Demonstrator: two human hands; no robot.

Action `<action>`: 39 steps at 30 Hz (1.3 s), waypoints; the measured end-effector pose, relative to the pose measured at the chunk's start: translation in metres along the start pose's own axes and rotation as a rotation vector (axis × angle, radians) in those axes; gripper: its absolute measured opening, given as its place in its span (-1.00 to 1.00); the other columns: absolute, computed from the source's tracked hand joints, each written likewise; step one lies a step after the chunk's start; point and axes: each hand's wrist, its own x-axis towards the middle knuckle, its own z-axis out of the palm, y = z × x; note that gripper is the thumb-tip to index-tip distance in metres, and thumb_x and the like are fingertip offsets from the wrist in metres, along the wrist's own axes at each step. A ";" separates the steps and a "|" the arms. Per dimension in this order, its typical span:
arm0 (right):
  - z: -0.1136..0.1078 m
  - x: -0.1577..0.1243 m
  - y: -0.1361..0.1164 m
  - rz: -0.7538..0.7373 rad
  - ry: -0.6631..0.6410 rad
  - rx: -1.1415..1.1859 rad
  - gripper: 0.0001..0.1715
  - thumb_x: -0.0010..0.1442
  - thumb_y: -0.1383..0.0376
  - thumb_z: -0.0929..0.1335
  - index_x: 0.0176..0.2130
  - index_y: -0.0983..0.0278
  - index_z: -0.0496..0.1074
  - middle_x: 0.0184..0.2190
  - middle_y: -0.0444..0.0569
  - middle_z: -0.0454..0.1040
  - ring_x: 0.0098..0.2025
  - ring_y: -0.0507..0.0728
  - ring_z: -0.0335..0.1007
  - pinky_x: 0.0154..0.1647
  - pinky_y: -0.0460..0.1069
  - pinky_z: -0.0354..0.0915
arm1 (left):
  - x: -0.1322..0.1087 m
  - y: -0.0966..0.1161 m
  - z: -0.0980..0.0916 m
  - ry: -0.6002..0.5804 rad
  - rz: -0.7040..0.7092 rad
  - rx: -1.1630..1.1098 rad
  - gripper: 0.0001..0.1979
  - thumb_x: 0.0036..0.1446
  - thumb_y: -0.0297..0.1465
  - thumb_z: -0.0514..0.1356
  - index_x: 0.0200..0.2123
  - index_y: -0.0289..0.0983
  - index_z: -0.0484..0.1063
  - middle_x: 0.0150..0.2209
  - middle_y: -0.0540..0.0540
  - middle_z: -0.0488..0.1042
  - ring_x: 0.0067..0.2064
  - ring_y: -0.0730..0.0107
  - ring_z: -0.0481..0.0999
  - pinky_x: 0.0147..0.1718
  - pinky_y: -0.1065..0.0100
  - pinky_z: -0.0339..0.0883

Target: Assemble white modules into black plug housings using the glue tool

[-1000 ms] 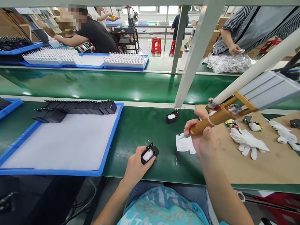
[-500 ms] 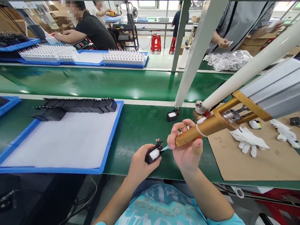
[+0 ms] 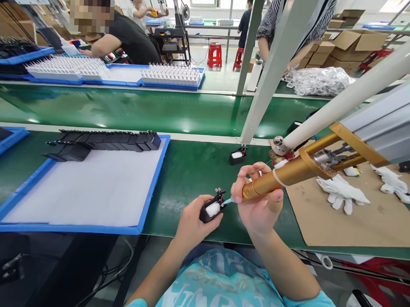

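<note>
Between the fingers and thumb of my left hand (image 3: 194,223) is a small black plastic housing (image 3: 207,217) with a white block, red wires and metal prongs inside. My right hand (image 3: 257,205) is closed around a gold cylindrical glue dispenser (image 3: 263,185). The dispenser's pale blue nozzle (image 3: 227,201) points down-left and its tip is at the housing's inner right edge; whether it touches, I cannot tell. Another black housing with a white block (image 3: 238,156) stands behind my hands on the green bench (image 3: 176,179).
A blue tray (image 3: 139,223) at left holds a row of black housings (image 3: 124,141) along its back. White gloves (image 3: 342,192) lie on cardboard (image 3: 307,221) at right. A slanted white pole (image 3: 329,104) and a post (image 3: 261,101) rise behind. Other people work across the bench.
My hands, the housing and the dispenser hold nearly the same pose, with a slight view shift. Across the bench, the person in stripes has shifted left and leans lower.
</note>
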 end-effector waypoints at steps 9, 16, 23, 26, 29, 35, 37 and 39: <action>0.009 -0.003 -0.001 0.025 0.011 0.024 -0.41 0.02 -0.21 0.34 -0.11 0.10 0.31 -0.30 -0.15 0.40 -0.67 -0.04 0.24 -0.63 -0.05 0.13 | 0.005 -0.008 0.014 0.011 0.013 0.010 -0.67 0.03 -0.35 0.29 -0.12 -0.18 0.32 -0.22 -0.03 0.57 -0.24 0.32 0.57 -0.27 0.34 0.39; 0.014 -0.006 0.000 0.049 -0.033 0.061 -0.41 0.03 -0.21 0.34 -0.09 0.08 0.30 -0.29 -0.16 0.38 -0.67 -0.05 0.23 -0.63 -0.05 0.12 | 0.009 -0.002 0.023 0.069 0.164 -0.042 -0.69 0.01 -0.36 0.30 -0.17 -0.20 0.32 -0.21 -0.06 0.57 -0.28 0.34 0.55 -0.34 0.37 0.40; 0.016 -0.008 -0.002 0.031 -0.076 0.074 -0.54 0.08 -0.16 0.33 -0.32 0.15 0.30 -0.30 -0.18 0.36 -0.66 -0.05 0.25 -0.62 -0.06 0.13 | 0.008 0.000 0.025 0.113 0.234 -0.052 -0.66 -0.03 -0.36 0.32 -0.18 -0.19 0.30 -0.22 -0.05 0.58 -0.31 0.34 0.57 -0.35 0.36 0.41; 0.016 -0.008 -0.002 0.041 -0.055 0.079 -0.47 0.03 -0.21 0.34 -0.23 0.12 0.33 -0.32 -0.17 0.37 -0.68 -0.05 0.24 -0.64 -0.06 0.11 | 0.007 0.001 0.023 0.084 0.213 -0.040 -0.67 -0.02 -0.34 0.32 -0.17 -0.19 0.31 -0.25 -0.04 0.58 -0.32 0.34 0.57 -0.36 0.36 0.41; 0.016 -0.008 -0.001 0.034 -0.020 0.079 -0.36 0.00 -0.26 0.31 -0.11 0.09 0.35 -0.33 -0.16 0.38 -0.69 -0.04 0.24 -0.65 -0.06 0.11 | 0.008 -0.001 0.018 0.024 0.172 0.019 -0.70 0.02 -0.31 0.30 -0.17 -0.19 0.32 -0.25 -0.04 0.58 -0.29 0.31 0.57 -0.31 0.33 0.42; 0.008 -0.007 -0.004 0.004 0.038 0.026 -0.36 0.01 -0.27 0.27 -0.08 0.06 0.36 -0.33 -0.15 0.39 -0.69 -0.03 0.23 -0.64 -0.05 0.12 | 0.014 -0.022 0.002 -0.133 0.040 0.161 -0.72 0.02 -0.36 0.32 -0.18 -0.18 0.36 -0.19 -0.04 0.56 -0.12 0.17 0.53 -0.07 0.14 0.36; 0.002 -0.006 -0.006 0.003 0.062 -0.002 -0.35 0.00 -0.27 0.28 -0.08 0.06 0.35 -0.33 -0.15 0.39 -0.70 -0.03 0.22 -0.65 -0.05 0.10 | 0.017 -0.028 -0.007 -0.188 -0.028 0.127 -0.68 0.01 -0.32 0.33 -0.16 -0.19 0.36 -0.14 -0.07 0.56 -0.07 0.14 0.52 -0.05 0.12 0.36; -0.005 -0.005 -0.008 -0.002 0.078 -0.022 -0.34 -0.01 -0.27 0.29 -0.08 0.06 0.34 -0.33 -0.16 0.38 -0.70 -0.04 0.21 -0.66 -0.06 0.09 | 0.021 -0.030 -0.016 -0.274 -0.070 0.051 -0.62 0.02 -0.25 0.33 -0.10 -0.18 0.36 -0.06 -0.11 0.54 -0.01 0.13 0.51 -0.04 0.14 0.37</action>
